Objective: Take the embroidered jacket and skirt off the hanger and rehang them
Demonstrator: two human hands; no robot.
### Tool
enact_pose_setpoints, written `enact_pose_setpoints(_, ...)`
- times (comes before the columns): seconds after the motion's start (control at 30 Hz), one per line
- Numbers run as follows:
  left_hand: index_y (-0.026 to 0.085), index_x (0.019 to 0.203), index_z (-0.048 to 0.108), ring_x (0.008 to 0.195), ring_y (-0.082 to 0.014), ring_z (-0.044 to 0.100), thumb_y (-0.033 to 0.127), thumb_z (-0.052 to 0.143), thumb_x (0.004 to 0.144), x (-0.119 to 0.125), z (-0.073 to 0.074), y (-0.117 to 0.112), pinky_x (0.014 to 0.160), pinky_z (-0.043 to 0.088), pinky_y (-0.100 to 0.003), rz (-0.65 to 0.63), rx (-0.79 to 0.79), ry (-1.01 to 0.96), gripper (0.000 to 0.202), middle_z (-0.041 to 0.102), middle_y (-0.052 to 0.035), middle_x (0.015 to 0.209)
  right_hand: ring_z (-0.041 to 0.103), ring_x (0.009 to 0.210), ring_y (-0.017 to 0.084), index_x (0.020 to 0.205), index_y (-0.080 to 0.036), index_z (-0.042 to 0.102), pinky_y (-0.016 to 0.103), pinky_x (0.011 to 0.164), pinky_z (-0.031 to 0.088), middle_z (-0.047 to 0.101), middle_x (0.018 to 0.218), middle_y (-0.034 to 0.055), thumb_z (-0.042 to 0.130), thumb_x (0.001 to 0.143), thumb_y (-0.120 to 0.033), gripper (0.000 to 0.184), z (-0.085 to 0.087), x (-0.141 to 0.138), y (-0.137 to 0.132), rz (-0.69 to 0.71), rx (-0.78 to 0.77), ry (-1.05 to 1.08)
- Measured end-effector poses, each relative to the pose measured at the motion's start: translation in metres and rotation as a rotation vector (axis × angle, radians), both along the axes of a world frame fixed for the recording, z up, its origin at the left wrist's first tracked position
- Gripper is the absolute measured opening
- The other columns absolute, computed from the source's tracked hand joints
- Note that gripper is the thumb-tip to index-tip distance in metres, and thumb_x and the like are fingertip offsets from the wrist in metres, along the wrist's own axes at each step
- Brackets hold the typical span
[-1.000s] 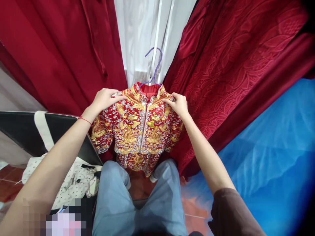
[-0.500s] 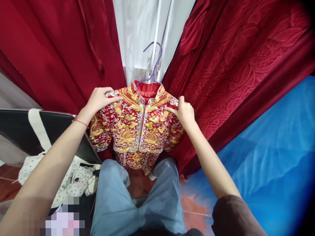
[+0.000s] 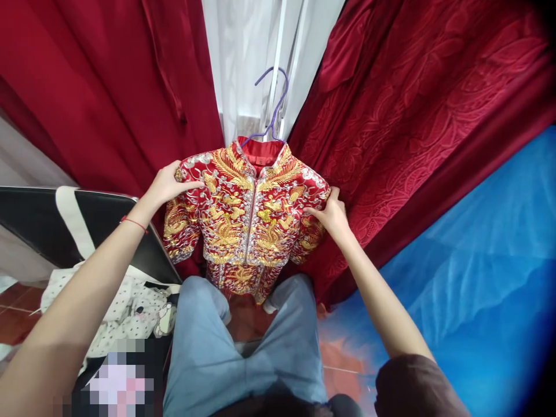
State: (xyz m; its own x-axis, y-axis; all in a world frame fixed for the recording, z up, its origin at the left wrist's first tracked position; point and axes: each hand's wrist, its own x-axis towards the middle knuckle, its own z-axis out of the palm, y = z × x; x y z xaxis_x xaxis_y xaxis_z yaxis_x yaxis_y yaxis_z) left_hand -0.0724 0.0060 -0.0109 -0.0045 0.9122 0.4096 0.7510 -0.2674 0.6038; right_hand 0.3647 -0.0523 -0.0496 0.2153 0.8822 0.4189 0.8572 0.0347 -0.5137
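A red jacket point(image 3: 230, 220), thick with gold and silver embroidery, hangs upright in front of my knees on a purple hanger point(image 3: 274, 116). Its front zip is closed, and the hanger's hook sticks up free above the collar. My left hand point(image 3: 167, 184) grips the jacket at the shoulder on the left, thumb on the front and fingers behind. On the opposite shoulder, my right hand point(image 3: 333, 215) pinches the cloth the same way. Below the jacket's hem shows a matching embroidered piece point(image 3: 241, 279); its lower end reaches between my legs.
Dark red curtain-like cloth point(image 3: 99, 75) hangs at left, with red patterned fabric point(image 3: 412, 116) at right. Blue gauzy fabric point(image 3: 478, 249) spreads at lower right. A black chair-like panel point(image 3: 30, 214) with a white strap and dotted white cloth point(image 3: 113, 313) are at left.
Both hands have slid outward and slightly down along the jacket's shoulders, keeping hold. The jacket and hanger have risen slightly in view.
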Motion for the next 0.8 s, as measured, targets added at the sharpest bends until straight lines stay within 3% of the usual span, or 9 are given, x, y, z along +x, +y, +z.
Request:
enact_pose_setpoints(0.17,0.020,0.102,0.065,0.098,-0.0358,0.067,0.073,0.075,0.059,0.002,-0.004,-0.020,0.093,0.052,-0.046,0.167,0.015,0.126,0.069,0.072,-0.0111,0.102,0.068,0.088,0.041,0.126,-0.004,0.045,0.047,0.076,0.051,0.069,0.098,0.0281,0.068,0.076,-0.067,0.083,-0.015,-0.007,-0.013,-0.174,-0.011,-0.040)
enact_pose_setpoints(0.33,0.020,0.103,0.066,0.101,-0.0349,0.068,0.074,0.069,0.064,0.006,-0.016,-0.038,0.094,0.052,-0.044,0.235,-0.004,0.052,0.067,0.073,-0.0117,0.107,0.068,0.087,0.036,0.107,-0.011,0.051,0.043,0.075,0.052,0.069,0.095,0.0245,0.055,0.084,-0.062,0.056,-0.036,-0.011,-0.030,-0.092,0.006,0.037)
enact_pose_setpoints(0.5,0.020,0.106,0.066,0.105,-0.0352,0.067,0.067,0.065,0.070,0.005,-0.015,-0.051,0.094,0.052,-0.044,0.219,-0.038,0.081,0.060,0.072,-0.0124,0.111,0.068,0.075,0.030,0.107,-0.015,0.050,0.037,0.068,0.050,0.070,0.087,0.0175,0.046,0.091,-0.045,0.034,-0.030,-0.012,-0.064,-0.099,-0.081,0.099)
enact_pose_setpoints(0.6,0.019,0.107,0.065,0.103,-0.0352,0.067,0.055,0.055,0.079,0.002,-0.012,-0.053,0.091,0.053,-0.044,0.251,-0.050,0.086,0.047,0.072,-0.0134,0.109,0.069,0.072,0.029,0.113,-0.013,0.052,0.035,0.064,0.048,0.071,0.084,0.0163,0.052,0.091,-0.039,0.034,-0.021,-0.010,-0.082,-0.146,-0.135,-0.087)
enact_pose_setpoints(0.67,0.019,0.109,0.064,0.102,-0.0340,0.067,0.049,0.049,0.082,0.000,-0.013,-0.049,0.091,0.053,-0.044,0.259,-0.056,0.073,0.043,0.072,-0.0133,0.109,0.071,0.077,0.032,0.120,-0.010,0.052,0.036,0.065,0.048,0.072,0.087,0.0197,0.048,0.094,-0.031,0.035,-0.019,-0.008,-0.085,-0.273,-0.167,-0.280)
enact_pose_setpoints(0.8,0.018,0.112,0.063,0.102,-0.0334,0.067,0.052,0.053,0.080,0.000,-0.020,-0.038,0.093,0.052,-0.044,0.250,-0.043,0.104,0.048,0.071,-0.0130,0.110,0.074,0.086,0.034,0.134,-0.006,0.048,0.036,0.066,0.049,0.072,0.093,0.0240,0.030,0.099,-0.016,0.041,-0.024,0.001,-0.064,-0.484,-0.177,-0.519)
